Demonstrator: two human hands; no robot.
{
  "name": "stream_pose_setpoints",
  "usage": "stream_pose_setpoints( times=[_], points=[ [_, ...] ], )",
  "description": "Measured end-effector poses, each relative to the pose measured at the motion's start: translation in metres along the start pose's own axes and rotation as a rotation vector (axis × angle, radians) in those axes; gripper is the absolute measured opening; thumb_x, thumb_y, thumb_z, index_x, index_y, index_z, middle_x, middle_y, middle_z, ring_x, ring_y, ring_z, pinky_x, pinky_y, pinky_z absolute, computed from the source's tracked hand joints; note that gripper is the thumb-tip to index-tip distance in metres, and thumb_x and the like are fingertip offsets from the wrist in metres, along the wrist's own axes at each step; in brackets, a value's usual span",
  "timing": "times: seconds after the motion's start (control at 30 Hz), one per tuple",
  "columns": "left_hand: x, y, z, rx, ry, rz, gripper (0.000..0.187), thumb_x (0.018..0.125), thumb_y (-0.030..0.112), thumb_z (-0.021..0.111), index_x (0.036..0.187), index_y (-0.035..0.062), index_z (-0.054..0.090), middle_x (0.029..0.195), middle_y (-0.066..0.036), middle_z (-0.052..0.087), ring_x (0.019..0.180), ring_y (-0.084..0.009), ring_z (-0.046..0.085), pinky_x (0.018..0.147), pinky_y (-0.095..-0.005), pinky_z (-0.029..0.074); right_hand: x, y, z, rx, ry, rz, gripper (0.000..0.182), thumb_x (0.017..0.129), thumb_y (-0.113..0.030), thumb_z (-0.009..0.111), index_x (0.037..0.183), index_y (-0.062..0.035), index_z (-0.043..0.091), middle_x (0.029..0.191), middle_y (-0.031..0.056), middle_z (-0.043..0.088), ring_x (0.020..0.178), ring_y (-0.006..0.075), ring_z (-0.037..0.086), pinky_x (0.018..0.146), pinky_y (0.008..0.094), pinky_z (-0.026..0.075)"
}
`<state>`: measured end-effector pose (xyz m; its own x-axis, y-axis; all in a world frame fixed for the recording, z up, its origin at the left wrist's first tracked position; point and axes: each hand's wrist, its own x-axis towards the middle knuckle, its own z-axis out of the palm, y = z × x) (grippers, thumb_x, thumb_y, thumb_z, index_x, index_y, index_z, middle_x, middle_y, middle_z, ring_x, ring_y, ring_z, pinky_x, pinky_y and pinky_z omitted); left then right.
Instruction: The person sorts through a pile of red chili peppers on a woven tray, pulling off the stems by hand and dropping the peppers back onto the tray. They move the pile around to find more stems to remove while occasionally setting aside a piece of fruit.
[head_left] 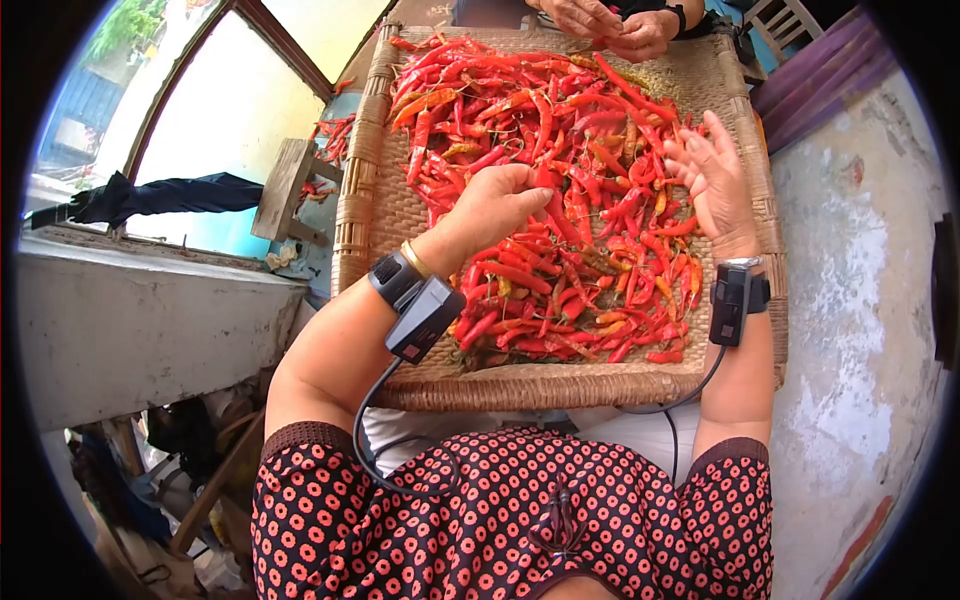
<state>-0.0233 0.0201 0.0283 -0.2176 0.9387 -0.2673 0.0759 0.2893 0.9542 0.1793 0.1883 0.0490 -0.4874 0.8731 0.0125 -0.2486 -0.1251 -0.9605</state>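
A wide woven tray (520, 385) rests on my lap, covered with several red chili peppers (540, 140). My left hand (500, 205) hovers over the middle of the pile, fingers curled and pinching a red chili at their tips. My right hand (712, 180) is raised over the tray's right side, palm turned inward, fingers spread, holding nothing. Both wrists carry black devices with cables.
Another person's hands (615, 25) work on chilies at the tray's far edge. A concrete ledge (140, 320) and a window lie to the left, a rough plastered wall (860, 330) to the right. A few chilies (335, 135) lie left of the tray.
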Motion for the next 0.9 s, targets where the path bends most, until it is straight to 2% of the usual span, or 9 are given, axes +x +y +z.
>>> stream_pose_setpoints(
  times=[0.1,0.17,0.33,0.43,0.57,0.67,0.77,0.83,0.9],
  points=[
    [0.000,0.001,-0.002,-0.145,-0.011,-0.040,0.010,0.088,0.016,0.053,0.087,0.0076,0.058,0.069,0.001,0.059,0.052,-0.0016,0.044,0.046,-0.0159,0.035,-0.005,0.016,0.006,-0.226,-0.044,0.140,0.049,0.084,-0.016,0.058,0.126,0.0001,0.040,0.099,0.0064,0.057,0.086,0.0123,0.057,0.069,0.0240,0.047],
    [-0.001,0.003,-0.003,-0.201,-0.011,-0.039,0.010,0.088,0.016,0.053,0.088,0.0077,0.058,0.071,0.001,0.060,0.052,-0.0017,0.046,0.046,-0.0160,0.036,-0.014,0.018,0.020,-0.377,-0.289,0.183,0.030,0.085,-0.018,0.059,0.109,-0.0009,0.057,0.097,0.0032,0.060,0.086,0.0071,0.055,0.070,0.0215,0.045],
    [0.000,0.003,-0.004,-0.357,-0.011,-0.026,0.014,0.086,0.017,0.056,0.089,0.0036,0.059,0.072,-0.003,0.061,0.055,-0.0051,0.051,0.049,-0.0180,0.040,-0.031,0.029,0.040,-0.469,-0.606,0.312,0.021,0.083,-0.012,0.060,0.099,-0.0005,0.061,0.081,0.0000,0.061,0.072,0.0066,0.055,0.066,0.0210,0.045],
    [0.005,-0.008,-0.004,-0.127,-0.058,-0.037,0.013,0.087,0.018,0.056,0.091,0.0061,0.060,0.076,-0.001,0.063,0.057,-0.0034,0.052,0.051,-0.0174,0.041,-0.023,0.026,0.031,-0.451,-0.664,0.325,0.016,0.082,-0.012,0.060,0.094,-0.0005,0.062,0.076,-0.0015,0.059,0.069,0.0059,0.054,0.063,0.0209,0.045],
    [0.002,-0.015,-0.003,0.436,-0.140,0.192,0.017,0.080,0.018,0.063,0.087,0.0021,0.062,0.073,-0.005,0.063,0.064,-0.0156,0.060,0.060,-0.0283,0.048,-0.004,0.015,0.002,-0.458,-0.437,0.343,0.017,0.083,-0.013,0.060,0.096,-0.0025,0.061,0.074,0.0000,0.059,0.060,0.0055,0.054,0.054,0.0193,0.045],
    [-0.001,-0.018,0.000,0.817,-0.271,0.397,0.019,0.071,0.017,0.064,0.086,0.0074,0.064,0.076,-0.011,0.061,0.074,-0.0297,0.060,0.065,-0.0364,0.048,0.008,0.015,-0.007,-0.073,-0.024,0.146,0.039,0.085,-0.019,0.060,0.117,-0.0004,0.049,0.082,0.0027,0.060,0.066,0.0061,0.057,0.051,0.0170,0.045],
    [-0.002,-0.026,0.005,0.953,-0.202,0.523,0.017,0.071,0.018,0.063,0.085,0.0081,0.063,0.079,-0.010,0.060,0.075,-0.0281,0.060,0.065,-0.0382,0.048,0.011,0.022,-0.018,-0.111,0.169,0.099,0.036,0.087,-0.018,0.056,0.117,-0.0019,0.048,0.085,0.0060,0.061,0.070,0.0086,0.061,0.051,0.0178,0.047],
    [-0.001,-0.027,0.005,0.978,-0.167,0.488,0.017,0.071,0.019,0.063,0.085,0.0087,0.063,0.080,-0.010,0.059,0.076,-0.0279,0.060,0.065,-0.0388,0.048,0.004,0.028,-0.008,-0.178,0.160,0.106,0.033,0.086,-0.017,0.056,0.115,-0.0015,0.050,0.086,0.0072,0.061,0.069,0.0083,0.060,0.050,0.0166,0.046],
    [0.000,-0.029,0.004,1.003,-0.134,0.451,0.016,0.072,0.019,0.062,0.085,0.0094,0.063,0.081,-0.009,0.058,0.077,-0.0278,0.060,0.065,-0.0395,0.048,-0.004,0.033,0.004,-0.530,-0.232,0.340,0.026,0.081,-0.014,0.061,0.103,-0.0019,0.059,0.082,0.0036,0.060,0.070,0.0094,0.059,0.055,0.0205,0.047]
  ],
)
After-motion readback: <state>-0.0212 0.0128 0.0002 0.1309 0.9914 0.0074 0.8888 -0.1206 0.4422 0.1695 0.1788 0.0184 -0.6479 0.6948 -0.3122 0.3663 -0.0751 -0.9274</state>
